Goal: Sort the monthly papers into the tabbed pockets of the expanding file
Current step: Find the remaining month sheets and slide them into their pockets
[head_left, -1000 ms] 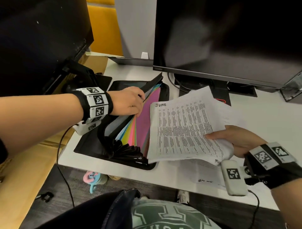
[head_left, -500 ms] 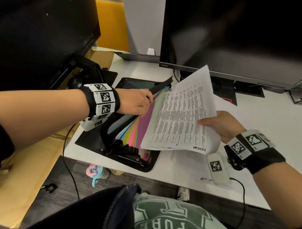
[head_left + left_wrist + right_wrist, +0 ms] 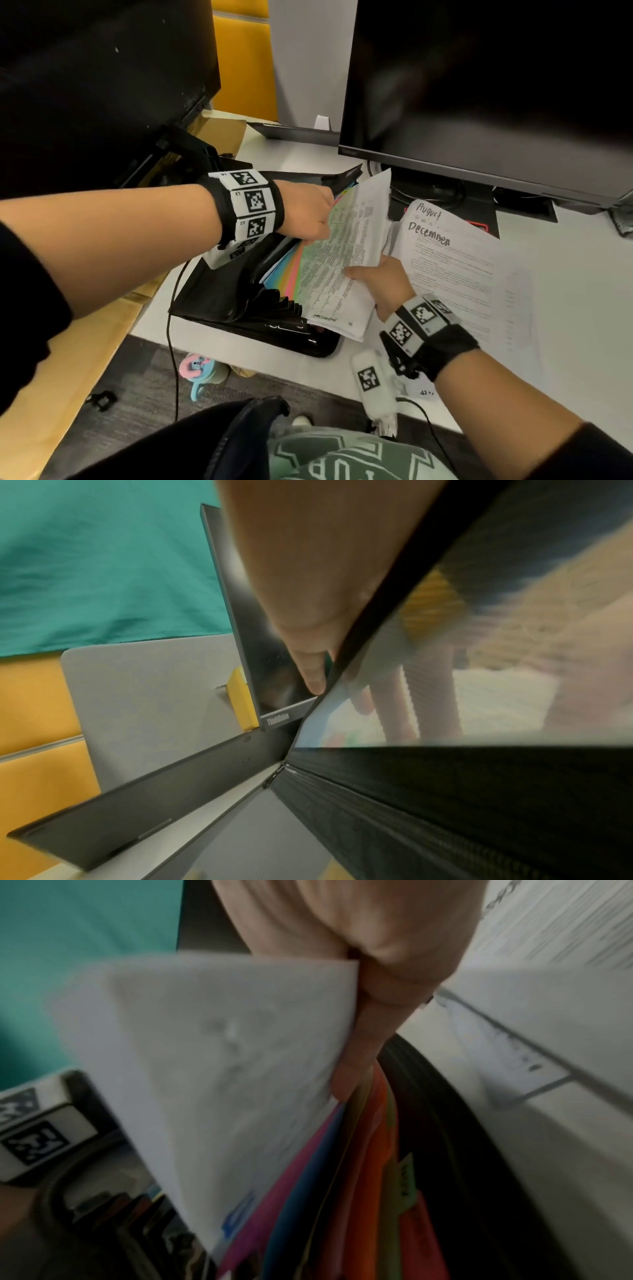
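The black expanding file (image 3: 236, 301) lies open on the desk's left part, its coloured dividers (image 3: 282, 275) fanned out. My left hand (image 3: 322, 219) grips the front dividers and holds them back; in the left wrist view its thumb (image 3: 310, 658) lies on one side of a black-edged sheet, the fingers behind it. My right hand (image 3: 371, 274) pinches a stapled set of printed papers (image 3: 342, 253) that stands tilted in the gap between dividers. The right wrist view shows this white set (image 3: 222, 1069) beside pink, blue and orange dividers (image 3: 346, 1177).
A loose pile of papers (image 3: 455, 263), headed "August" and "December", lies on the white desk (image 3: 575, 281) right of the file. A large monitor (image 3: 479, 85) stands just behind; another dark screen (image 3: 102, 85) is at the left. A cable (image 3: 170, 329) hangs over the desk's front edge.
My right hand has swung the printed set left and down into the open file, uncovering the pile on the desk. My left hand has kept its hold on the dividers.
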`<state>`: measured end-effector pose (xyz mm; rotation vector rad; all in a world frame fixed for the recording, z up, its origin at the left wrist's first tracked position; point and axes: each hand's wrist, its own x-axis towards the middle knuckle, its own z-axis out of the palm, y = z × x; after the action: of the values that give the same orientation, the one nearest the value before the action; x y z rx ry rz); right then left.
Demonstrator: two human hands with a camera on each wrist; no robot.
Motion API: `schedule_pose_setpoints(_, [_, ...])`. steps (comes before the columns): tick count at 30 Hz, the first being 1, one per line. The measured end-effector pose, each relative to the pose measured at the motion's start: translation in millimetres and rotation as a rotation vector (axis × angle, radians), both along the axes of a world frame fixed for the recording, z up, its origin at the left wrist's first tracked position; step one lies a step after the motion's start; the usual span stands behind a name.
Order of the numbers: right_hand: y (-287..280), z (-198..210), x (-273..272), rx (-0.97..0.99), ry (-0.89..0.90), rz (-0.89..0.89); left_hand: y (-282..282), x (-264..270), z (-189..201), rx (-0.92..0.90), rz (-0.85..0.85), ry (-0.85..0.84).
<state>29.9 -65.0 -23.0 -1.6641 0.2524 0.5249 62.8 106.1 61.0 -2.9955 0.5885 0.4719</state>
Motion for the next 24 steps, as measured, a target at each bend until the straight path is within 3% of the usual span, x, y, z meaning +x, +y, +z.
schedule_pose_setpoints(5, [36.4, -4.7, 18.4, -0.109, -0.062, 0.13, -3.1, -6.0, 13.3, 0.211, -0.113, 0.036])
schedule_pose_setpoints(7, [36.3, -2.0, 24.3, -0.187, -0.139, 0.101, 2.6, -4.0, 10.5, 0.304, -0.23, 0.073])
schedule_pose_setpoints(9, [32.3, -0.5, 31.5, -0.221, -0.223, 0.055, 7.4, -5.4, 12.6, 0.329, -0.213, 0.055])
schedule_pose_setpoints(13, [41.8, -0.4, 37.7, -0.281, -0.249, 0.188, 5.0, -6.8, 6.5, 0.21, -0.178, -0.053])
schedule_pose_setpoints(16, [62.1, -5.4, 35.7, -0.36, -0.263, 0.292, 1.9, -7.8, 8.2, 0.031, 0.012, -0.074])
schedule_pose_setpoints(18, [70.5, -13.2, 38.1, -0.376, -0.212, 0.316, 4.4, -9.3, 6.4, 0.06, 0.021, -0.079])
schedule_pose_setpoints(22, [65.1, -20.4, 45.7, -0.417, -0.134, 0.35, 12.4, -11.0, 3.1, 0.347, -0.328, -0.057])
schedule_pose_setpoints(24, [62.2, -21.0, 47.9, -0.383, -0.147, 0.416, 10.5, -12.6, 5.8, 0.351, -0.314, -0.026])
